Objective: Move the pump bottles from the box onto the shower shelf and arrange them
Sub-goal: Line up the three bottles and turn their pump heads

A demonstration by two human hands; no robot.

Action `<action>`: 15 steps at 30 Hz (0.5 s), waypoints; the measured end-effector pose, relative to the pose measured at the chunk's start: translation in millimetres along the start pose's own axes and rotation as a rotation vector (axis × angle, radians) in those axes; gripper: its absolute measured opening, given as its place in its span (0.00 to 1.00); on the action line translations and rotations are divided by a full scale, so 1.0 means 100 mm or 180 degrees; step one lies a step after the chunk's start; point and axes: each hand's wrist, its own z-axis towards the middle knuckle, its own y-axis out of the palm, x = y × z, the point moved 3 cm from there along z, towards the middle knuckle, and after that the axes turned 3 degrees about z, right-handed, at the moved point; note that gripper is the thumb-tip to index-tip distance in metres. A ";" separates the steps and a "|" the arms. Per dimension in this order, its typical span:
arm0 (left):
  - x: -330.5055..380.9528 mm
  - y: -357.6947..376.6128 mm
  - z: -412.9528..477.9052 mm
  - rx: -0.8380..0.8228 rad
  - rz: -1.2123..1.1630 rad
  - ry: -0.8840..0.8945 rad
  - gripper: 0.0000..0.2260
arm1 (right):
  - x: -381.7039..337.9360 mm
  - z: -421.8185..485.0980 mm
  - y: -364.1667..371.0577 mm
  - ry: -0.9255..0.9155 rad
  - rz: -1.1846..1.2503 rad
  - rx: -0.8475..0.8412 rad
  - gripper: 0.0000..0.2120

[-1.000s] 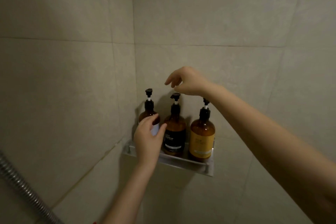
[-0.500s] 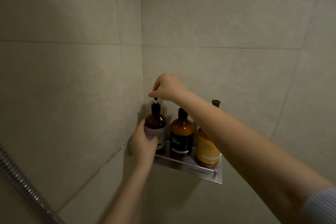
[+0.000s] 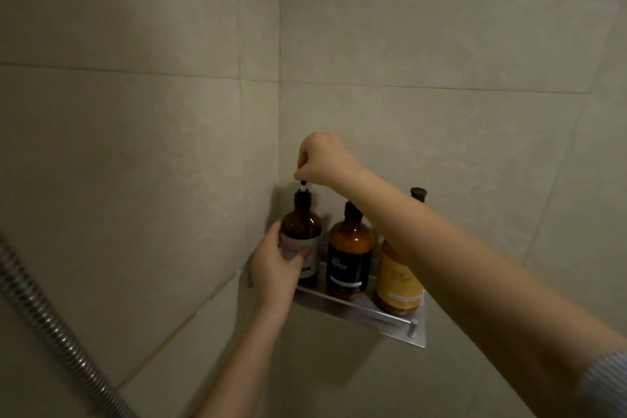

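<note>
Three amber pump bottles stand in a row on a metal corner shelf (image 3: 369, 310). The left bottle (image 3: 302, 227) carries a white label; my left hand (image 3: 276, 265) wraps around its body. My right hand (image 3: 322, 159) pinches the pump head on top of that same bottle, hiding the head. The middle bottle (image 3: 349, 248) has a black label, and my right forearm crosses over its pump. The right bottle (image 3: 397, 278) has a yellow label; only its black pump top shows above my arm. The box is out of view.
Beige tiled walls meet in a corner (image 3: 280, 78) just behind the shelf. A ribbed metal shower hose (image 3: 51, 322) runs diagonally across the lower left. A striped sleeve (image 3: 607, 380) shows at the lower right edge.
My right hand moved from above the middle bottle's pump to the left bottle's pump and pinched it. My left hand closed fully around the left bottle. The view shifted, placing the shelf further right.
</note>
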 end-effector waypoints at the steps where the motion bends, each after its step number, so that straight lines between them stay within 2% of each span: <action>1: 0.00 0.00 0.00 -0.0015 0.0028 0.0020 0.34 | 0.00 0.00 -0.01 -0.0015 0.0027 -0.0028 0.05; 7: -0.01 0.00 0.01 -0.0010 -0.0010 0.0061 0.34 | 0.01 0.00 -0.03 0.0001 0.0022 0.0029 0.11; 11: -0.06 0.00 0.04 -0.0012 -0.0090 0.0102 0.28 | -0.03 0.03 0.00 0.0046 -0.0134 0.0001 0.08; 15: -0.05 0.00 0.03 0.0005 -0.0064 0.0114 0.30 | -0.03 0.03 -0.01 -0.0080 -0.0148 -0.0099 0.04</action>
